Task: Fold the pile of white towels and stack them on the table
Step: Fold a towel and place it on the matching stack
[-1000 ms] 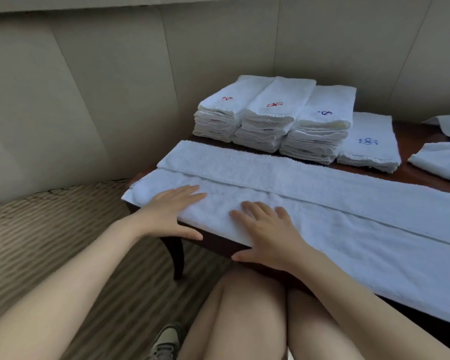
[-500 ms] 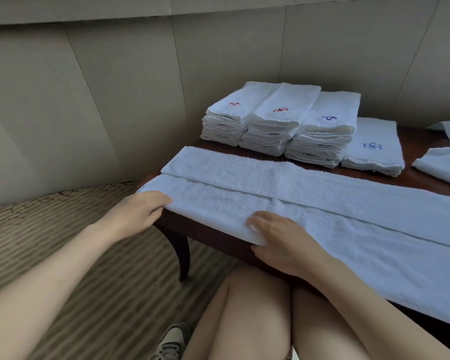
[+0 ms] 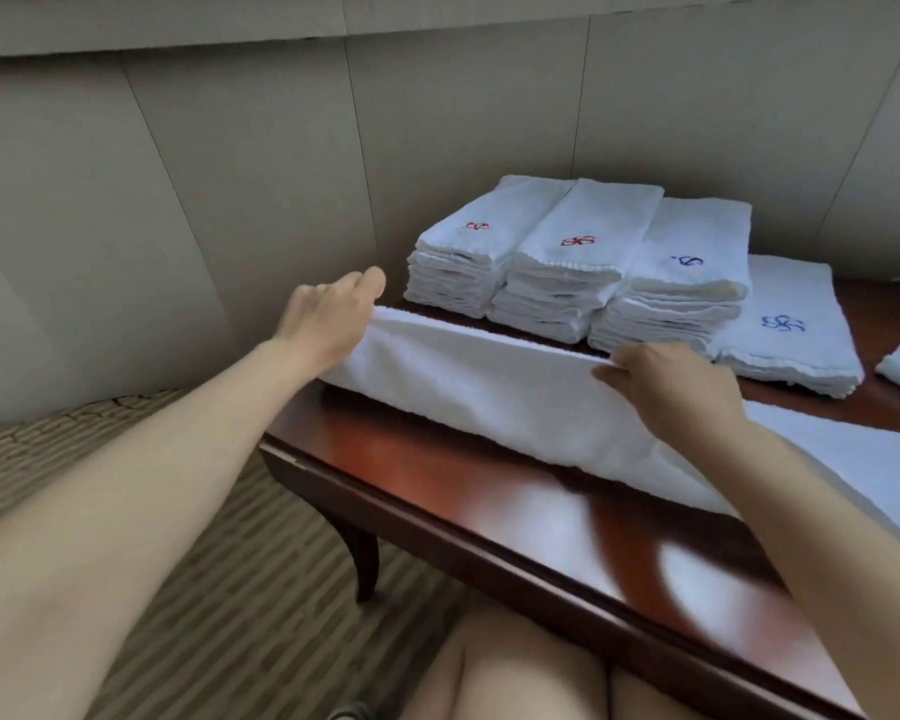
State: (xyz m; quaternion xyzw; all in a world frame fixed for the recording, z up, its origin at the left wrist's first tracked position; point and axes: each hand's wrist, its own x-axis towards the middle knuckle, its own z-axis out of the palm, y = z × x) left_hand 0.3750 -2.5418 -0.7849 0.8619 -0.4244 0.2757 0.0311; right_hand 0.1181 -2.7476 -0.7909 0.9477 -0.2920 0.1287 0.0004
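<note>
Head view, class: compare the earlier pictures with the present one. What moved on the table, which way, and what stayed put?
Both hands, flat on the long towel a second ago, gripped its near edge and carried it away from the person, over the far part. The left hand holds the end, the right hand the middle. The table wood near the person is now bare. The folded stacks did not move.

The dark wooden table (image 3: 437, 475) stands over striped carpet (image 3: 188, 589). Under my fingers lies a long white towel (image 3: 489, 397). Beyond my fingers sit 3 tall stacks of folded towels (image 3: 567, 262) side by side, then a lower stack (image 3: 791, 324) to their right.
</note>
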